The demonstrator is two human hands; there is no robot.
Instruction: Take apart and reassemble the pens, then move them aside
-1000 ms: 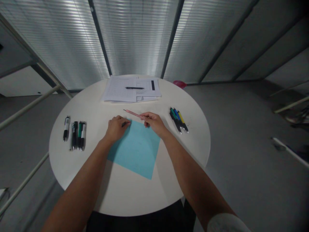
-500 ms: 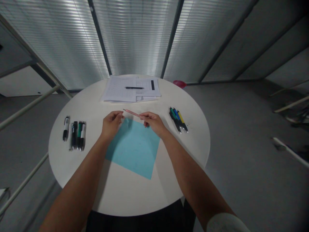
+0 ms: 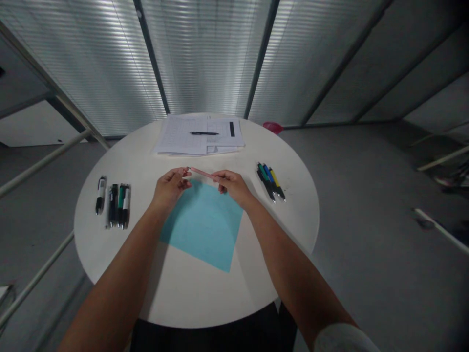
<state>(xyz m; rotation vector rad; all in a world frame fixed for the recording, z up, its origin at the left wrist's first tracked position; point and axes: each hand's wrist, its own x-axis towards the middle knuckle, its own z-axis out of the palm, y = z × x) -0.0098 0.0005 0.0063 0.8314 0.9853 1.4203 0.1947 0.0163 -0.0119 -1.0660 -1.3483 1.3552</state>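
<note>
A slim pink pen with a thin dark tip lies slantwise between my hands, above the far edge of a light-blue sheet. My right hand is closed on its right end. At the other end, my left hand has thumb and forefinger pinched together right at the tip. Whatever small thing sits in that pinch is too tiny to make out. The blue sheet lies flat and askew on the white round table, under my hands.
Several pens lie at the table's left, with a white-and-black pen beside them. More coloured pens rest on the right. Printed papers bearing a black pen occupy the far side. Metal rails stand left of the table.
My left hand's fingertips have shifted slightly right and now meet the pen's tip, with its other fingers a little more spread. My right hand and the pen have barely moved.
</note>
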